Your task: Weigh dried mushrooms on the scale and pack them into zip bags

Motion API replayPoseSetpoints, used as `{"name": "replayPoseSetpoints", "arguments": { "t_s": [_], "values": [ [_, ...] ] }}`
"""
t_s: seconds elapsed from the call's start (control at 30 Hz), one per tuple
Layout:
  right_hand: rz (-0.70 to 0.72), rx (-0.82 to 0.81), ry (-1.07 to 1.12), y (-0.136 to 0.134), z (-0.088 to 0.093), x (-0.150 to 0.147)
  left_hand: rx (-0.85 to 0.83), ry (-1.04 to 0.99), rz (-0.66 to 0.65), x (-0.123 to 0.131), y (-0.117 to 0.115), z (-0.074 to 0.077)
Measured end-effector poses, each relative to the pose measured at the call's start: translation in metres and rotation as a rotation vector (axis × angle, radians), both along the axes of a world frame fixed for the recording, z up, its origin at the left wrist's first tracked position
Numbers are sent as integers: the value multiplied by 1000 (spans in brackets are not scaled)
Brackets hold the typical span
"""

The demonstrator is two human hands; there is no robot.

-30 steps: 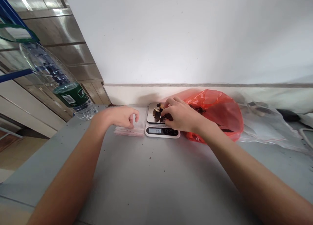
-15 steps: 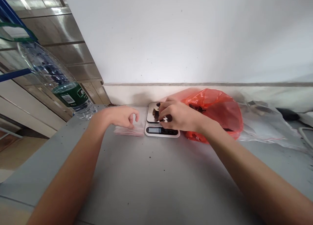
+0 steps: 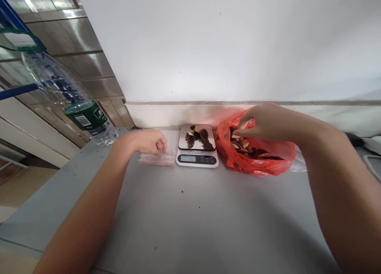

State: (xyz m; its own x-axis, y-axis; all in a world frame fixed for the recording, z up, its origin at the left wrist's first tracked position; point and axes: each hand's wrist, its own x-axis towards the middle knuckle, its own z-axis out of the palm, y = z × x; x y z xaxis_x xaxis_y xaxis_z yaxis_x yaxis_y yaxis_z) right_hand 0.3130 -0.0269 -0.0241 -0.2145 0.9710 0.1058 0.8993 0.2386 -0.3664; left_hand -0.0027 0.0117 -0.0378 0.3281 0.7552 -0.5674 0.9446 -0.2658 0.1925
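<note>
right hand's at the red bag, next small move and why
Probably pinch one of the dried pieces with the right hand and carry it to the scale: the hand is in the open red bag, and the scale holds only a few.

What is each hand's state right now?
Left hand: curled on the small clear bags; grip cannot be told.
Right hand: reaching into the red plastic bag of dried pieces; grip cannot be told.

Right hand (image 3: 264,121) at red bag (image 3: 256,165) beside scale (image 3: 197,159)
</note>
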Motion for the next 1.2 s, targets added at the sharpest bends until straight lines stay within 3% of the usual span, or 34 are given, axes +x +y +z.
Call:
{"name": "replayPoseSetpoints", "arguments": {
  "t_s": [0.07, 0.13, 0.37, 0.53, 0.7, 0.83, 0.93, 1.07, 1.2],
  "values": [
    [-95, -123, -134, -3, 3, -9, 20, 13, -4, -1, 0, 2],
    [-85, -151, -149, -6, 7, -21, 48, 19, -8, -2, -2, 6],
    [250, 12, 102, -6, 3, -46, 284, -112, -16, -8, -12, 26],
    [379, 12, 243, -7, -8, -61, 439, -289, -37, -6, -19, 33],
    [511, -2, 230, 0, -24, -71, 559, -520, -27, 2, -27, 35],
    [538, -19, 227, 2, -26, -75, 659, -582, -37, 8, -31, 33],
    [505, -66, 249, -2, -22, -82, 761, -565, -26, 16, -34, 32],
    [240, -39, 244, -7, -20, -93, 776, -475, 42, 26, -39, 35],
    [139, 23, 396, -7, -22, -96, 745, -475, -22, 28, -40, 38]
  ]
}}
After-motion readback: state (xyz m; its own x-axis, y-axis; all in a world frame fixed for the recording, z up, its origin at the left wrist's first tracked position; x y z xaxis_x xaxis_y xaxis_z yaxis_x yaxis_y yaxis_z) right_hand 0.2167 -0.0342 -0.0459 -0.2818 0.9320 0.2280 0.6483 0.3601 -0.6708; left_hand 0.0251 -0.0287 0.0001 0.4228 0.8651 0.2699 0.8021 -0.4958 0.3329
